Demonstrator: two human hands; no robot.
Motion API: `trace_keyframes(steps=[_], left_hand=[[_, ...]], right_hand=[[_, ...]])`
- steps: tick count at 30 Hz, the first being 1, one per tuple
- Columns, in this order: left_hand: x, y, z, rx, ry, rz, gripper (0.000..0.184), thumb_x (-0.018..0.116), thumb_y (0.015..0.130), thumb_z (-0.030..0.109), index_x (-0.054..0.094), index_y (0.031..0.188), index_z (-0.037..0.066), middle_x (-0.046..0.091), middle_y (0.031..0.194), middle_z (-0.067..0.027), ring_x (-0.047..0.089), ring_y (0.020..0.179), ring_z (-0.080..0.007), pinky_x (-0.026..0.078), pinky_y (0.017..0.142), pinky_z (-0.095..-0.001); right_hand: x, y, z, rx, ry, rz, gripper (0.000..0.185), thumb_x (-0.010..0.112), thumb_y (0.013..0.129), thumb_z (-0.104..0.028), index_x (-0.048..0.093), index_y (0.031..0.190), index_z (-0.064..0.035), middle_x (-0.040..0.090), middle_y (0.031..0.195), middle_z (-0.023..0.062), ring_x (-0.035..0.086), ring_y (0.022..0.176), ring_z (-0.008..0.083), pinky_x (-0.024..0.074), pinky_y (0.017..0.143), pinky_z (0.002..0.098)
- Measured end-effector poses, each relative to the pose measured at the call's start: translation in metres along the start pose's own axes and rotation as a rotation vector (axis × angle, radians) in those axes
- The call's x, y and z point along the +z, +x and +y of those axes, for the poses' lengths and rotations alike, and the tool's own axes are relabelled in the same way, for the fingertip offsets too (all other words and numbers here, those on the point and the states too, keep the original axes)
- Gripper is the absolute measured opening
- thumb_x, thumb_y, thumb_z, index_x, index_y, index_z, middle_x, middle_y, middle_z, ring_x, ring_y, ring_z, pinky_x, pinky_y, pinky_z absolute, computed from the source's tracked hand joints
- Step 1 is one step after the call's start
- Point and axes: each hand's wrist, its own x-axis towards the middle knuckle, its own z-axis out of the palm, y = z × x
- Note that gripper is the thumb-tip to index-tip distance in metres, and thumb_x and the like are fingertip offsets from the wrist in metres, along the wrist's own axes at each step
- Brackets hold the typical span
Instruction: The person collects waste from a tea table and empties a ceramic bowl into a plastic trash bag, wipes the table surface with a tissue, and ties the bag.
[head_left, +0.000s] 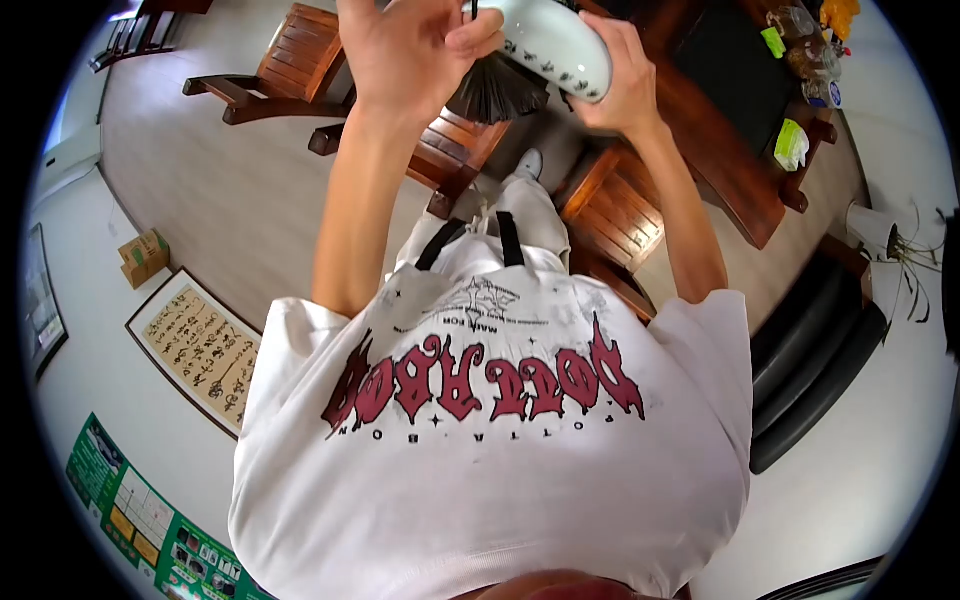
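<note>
At the top of the head view, a glossy white bowl-like ceramic piece (555, 48) with small dark motifs along its side is tilted. My right hand (622, 85) grips its right end, fingers over the far side. My left hand (415, 55) is raised at its left, thumb and a finger pinched on a thin dark stick (474, 9); the frame's top edge cuts off the fingertips. Below the ceramic piece shows a dark, pleated or bristly fan shape (498, 92); what it is, or whether it is attached to the stick, I cannot make out.
Wooden chairs (300, 50) stand to the left, and another wooden seat (622, 208) is close below my right hand. A dark wooden table (745, 195) carries a tissue pack (791, 145) and jars (815, 62). A black sofa (815, 350) sits at right.
</note>
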Motion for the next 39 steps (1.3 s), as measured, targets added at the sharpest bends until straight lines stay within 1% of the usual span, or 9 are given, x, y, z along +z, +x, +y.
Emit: trace_keyframes(steps=[5, 12, 16, 19, 26, 31, 34, 36, 39], left_hand=[[-0.007, -0.007, 0.007, 0.001, 0.059, -0.05, 0.08, 0.042, 0.089, 0.075, 0.049, 0.123, 0.003, 0.063, 0.099, -0.0067, 0.041, 0.052, -0.0099, 0.031, 0.048, -0.0224], [-0.003, -0.013, 0.008, -0.001, 0.034, -0.002, 0.079, 0.042, 0.089, 0.075, 0.049, 0.123, 0.004, 0.063, 0.099, -0.0059, 0.04, 0.052, -0.0098, 0.03, 0.048, -0.0223], [-0.002, -0.014, 0.007, 0.01, 0.001, -0.005, 0.077, 0.043, 0.089, 0.074, 0.048, 0.12, 0.004, 0.063, 0.098, -0.0067, 0.039, 0.053, -0.0102, 0.029, 0.048, -0.0226], [-0.002, -0.013, 0.007, 0.031, -0.027, 0.007, 0.075, 0.044, 0.089, 0.074, 0.047, 0.119, 0.005, 0.063, 0.098, -0.007, 0.038, 0.053, -0.0103, 0.029, 0.049, -0.0223], [0.0, -0.013, 0.014, 0.046, -0.056, 0.013, 0.077, 0.044, 0.089, 0.073, 0.046, 0.123, 0.005, 0.063, 0.098, -0.0067, 0.039, 0.053, -0.0102, 0.03, 0.049, -0.0231], [-0.004, -0.016, 0.016, 0.086, -0.016, 0.02, 0.078, 0.044, 0.089, 0.073, 0.046, 0.125, 0.004, 0.062, 0.098, -0.0062, 0.039, 0.052, -0.0097, 0.03, 0.049, -0.0243], [-0.004, -0.016, 0.02, 0.091, -0.014, 0.013, 0.078, 0.044, 0.089, 0.073, 0.046, 0.126, 0.004, 0.061, 0.098, -0.0056, 0.039, 0.053, -0.0101, 0.03, 0.05, -0.024], [-0.004, -0.021, 0.016, 0.065, -0.082, 0.001, 0.079, 0.044, 0.088, 0.074, 0.047, 0.126, 0.004, 0.061, 0.098, -0.0057, 0.039, 0.053, -0.0103, 0.03, 0.05, -0.0239], [-0.008, -0.02, 0.015, 0.068, -0.013, 0.019, 0.081, 0.044, 0.088, 0.075, 0.046, 0.128, 0.005, 0.061, 0.099, -0.0057, 0.04, 0.053, -0.0105, 0.03, 0.05, -0.0236]], right_hand=[[-0.006, -0.003, -0.016, 0.147, 0.084, 0.09, 0.078, 0.077, 0.056, -0.011, 0.056, 0.13, -0.0072, 0.06, 0.115, 0.0133, 0.063, 0.1, 0.0338, 0.0555, 0.083, 0.0394], [-0.003, -0.002, -0.007, 0.155, 0.133, 0.167, 0.075, 0.075, 0.058, -0.011, 0.056, 0.129, -0.0026, 0.059, 0.112, 0.0164, 0.062, 0.099, 0.0339, 0.0515, 0.089, 0.0385], [0.008, -0.004, -0.01, 0.078, 0.023, 0.11, 0.083, 0.077, 0.054, -0.015, 0.053, 0.132, -0.0061, 0.056, 0.114, 0.0148, 0.063, 0.1, 0.0339, 0.0561, 0.082, 0.0406], [0.021, -0.013, -0.023, 0.154, -0.001, 0.098, 0.082, 0.077, 0.054, -0.015, 0.054, 0.132, -0.0078, 0.056, 0.113, 0.0143, 0.062, 0.099, 0.0348, 0.0574, 0.08, 0.0418], [0.029, -0.001, -0.03, 0.108, 0.01, 0.167, 0.082, 0.079, 0.054, -0.018, 0.054, 0.131, -0.0076, 0.055, 0.113, 0.0142, 0.06, 0.102, 0.0342, 0.0577, 0.077, 0.042], [0.033, -0.001, -0.038, 0.141, -0.021, 0.153, 0.081, 0.079, 0.053, -0.019, 0.055, 0.13, -0.0071, 0.056, 0.113, 0.0139, 0.061, 0.102, 0.0346, 0.0578, 0.078, 0.0421], [0.028, 0.001, -0.041, 0.052, -0.003, 0.197, 0.081, 0.08, 0.054, -0.018, 0.055, 0.13, -0.0069, 0.056, 0.113, 0.0146, 0.061, 0.101, 0.0347, 0.0577, 0.078, 0.0424], [0.023, 0.002, -0.037, 0.111, 0.025, 0.121, 0.079, 0.079, 0.055, -0.015, 0.055, 0.129, -0.0051, 0.057, 0.113, 0.0154, 0.061, 0.1, 0.036, 0.0572, 0.079, 0.0418], [0.024, 0.0, -0.044, 0.117, 0.019, 0.158, 0.078, 0.078, 0.055, -0.014, 0.056, 0.129, -0.0055, 0.057, 0.113, 0.0151, 0.061, 0.1, 0.0367, 0.0562, 0.082, 0.0426]])
